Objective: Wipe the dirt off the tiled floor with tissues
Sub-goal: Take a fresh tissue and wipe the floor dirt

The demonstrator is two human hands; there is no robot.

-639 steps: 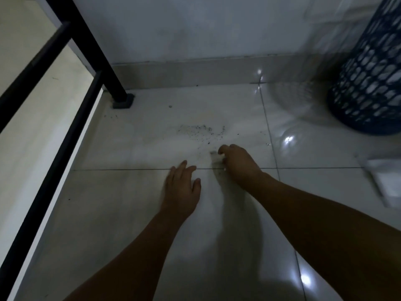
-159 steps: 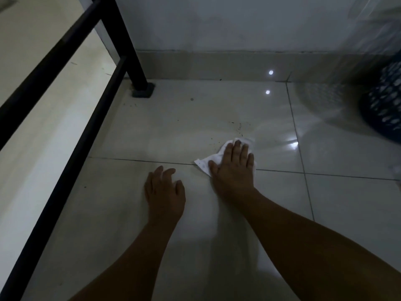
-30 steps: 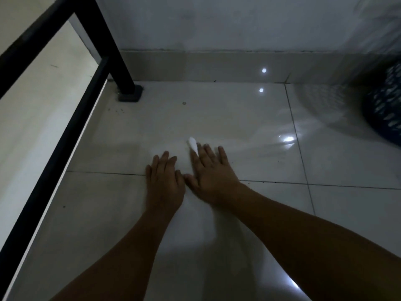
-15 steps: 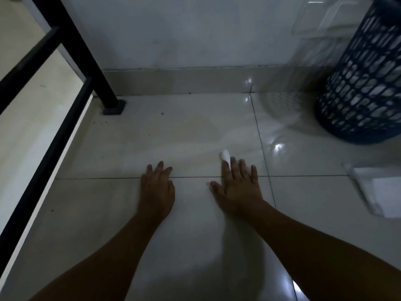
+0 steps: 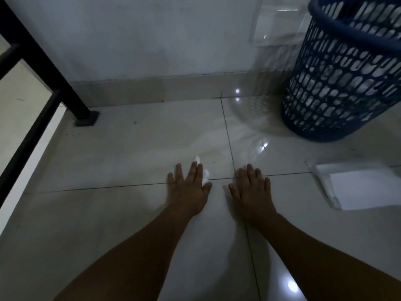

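My left hand (image 5: pixel 188 189) lies flat on the glossy tiled floor (image 5: pixel 130 161), pressing a crumpled white tissue (image 5: pixel 205 175) whose edges stick out past the index finger and by the thumb. My right hand (image 5: pixel 251 189) rests flat on the tile just to the right, fingers spread, with nothing visible under it. A few dark specks of dirt (image 5: pixel 213 162) remain just beyond the tissue. More specks lie near the railing post foot (image 5: pixel 86 119).
A blue perforated plastic basket (image 5: pixel 347 83) stands at the back right against the wall. A white pack of tissues (image 5: pixel 364 187) lies on the floor to the right of my right hand. A black metal railing (image 5: pixel 32 135) runs along the left edge, with a drop beyond.
The tissue was under my right hand half a second ago and is now under my left hand. Both hands sit close together, and the view has swung right toward the basket.
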